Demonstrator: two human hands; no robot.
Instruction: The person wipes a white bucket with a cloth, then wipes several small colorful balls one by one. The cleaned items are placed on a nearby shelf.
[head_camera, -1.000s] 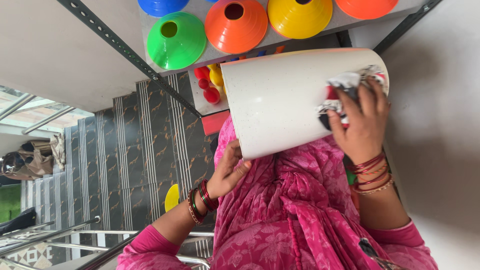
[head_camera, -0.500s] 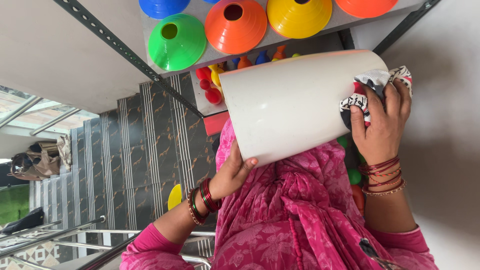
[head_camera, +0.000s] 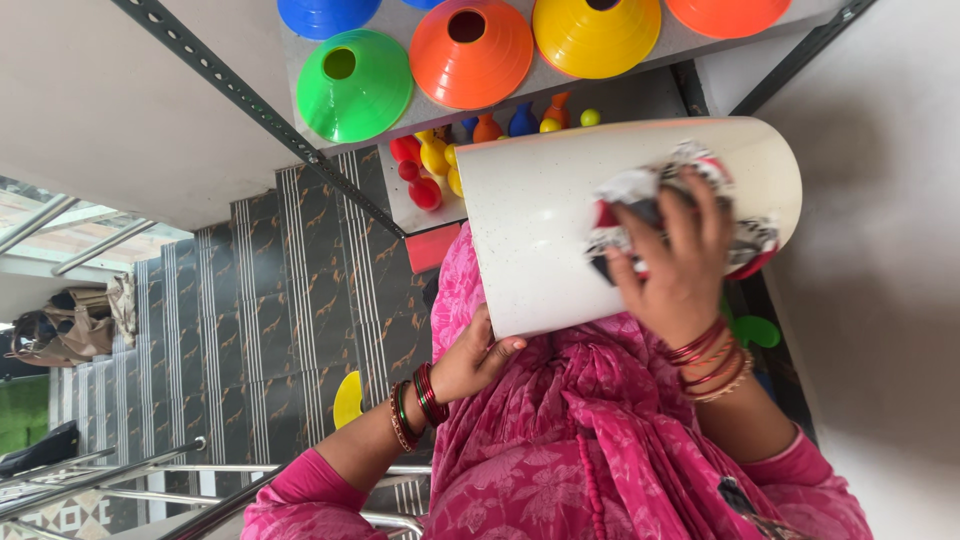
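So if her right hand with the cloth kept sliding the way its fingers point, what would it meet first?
Probably only more of the white board; beyond its edge, perhaps the orange cone on the shelf, though depth is unclear.

A large white speckled board with one rounded end is held tilted, its long axis running from nine to three o'clock. A crumpled white, red and black patterned cloth lies pressed against its face, toward the three o'clock end.

Bright, even daylight, strongest at left of frame, soft sheen on the white board, faint shadow under the right hand, saturated colours, sharp focus throughout, slight stretching toward frame edges, view rotated sideways
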